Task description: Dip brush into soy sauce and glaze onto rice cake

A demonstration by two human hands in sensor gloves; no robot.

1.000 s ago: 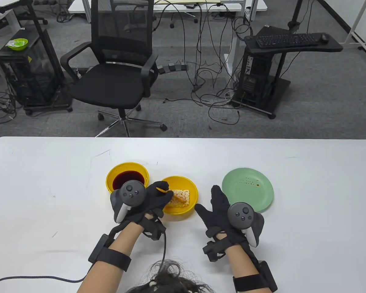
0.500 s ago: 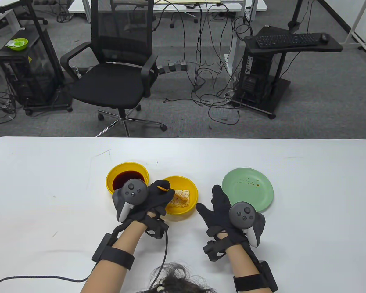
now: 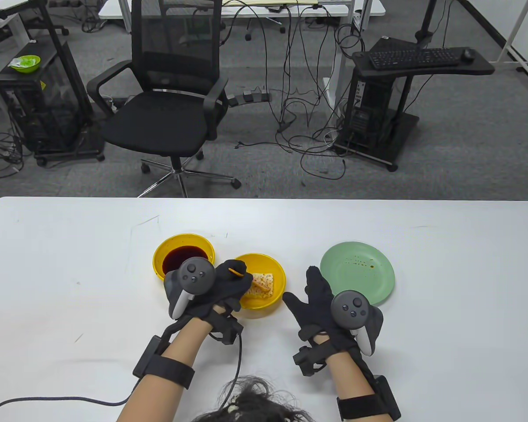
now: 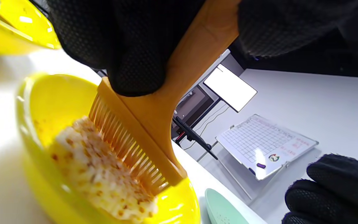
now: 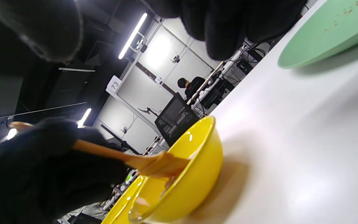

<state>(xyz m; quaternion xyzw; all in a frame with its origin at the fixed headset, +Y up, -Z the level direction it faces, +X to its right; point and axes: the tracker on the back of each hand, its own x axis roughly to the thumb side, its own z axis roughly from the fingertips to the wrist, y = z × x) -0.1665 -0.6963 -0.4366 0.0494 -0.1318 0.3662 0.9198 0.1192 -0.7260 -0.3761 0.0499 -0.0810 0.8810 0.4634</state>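
Note:
My left hand [image 3: 229, 285] grips an orange silicone brush [image 4: 154, 105] by its handle; only the handle end [image 3: 234, 272] shows in the table view. The bristles [image 4: 126, 149] rest on the rice cake [image 4: 95, 171], a pale speckled block lying in a yellow bowl [image 3: 276, 272]. The brush also shows in the right wrist view [image 5: 154, 163] going down into that bowl [image 5: 194, 180]. A second yellow bowl [image 3: 182, 244] with dark soy sauce [image 3: 180, 256] stands just left of it. My right hand [image 3: 321, 303] rests open and flat on the table, right of the bowls, holding nothing.
A pale green plate [image 3: 361, 268] with a few sauce drops sits right of the rice-cake bowl, next to my right hand. A black cable [image 3: 70, 400] runs from my left wrist off the front edge. An office chair [image 3: 163, 110] stands beyond the table.
My left hand shifted slightly right and turned, drawing the brush head across the rice cake. My right hand has stayed almost still.

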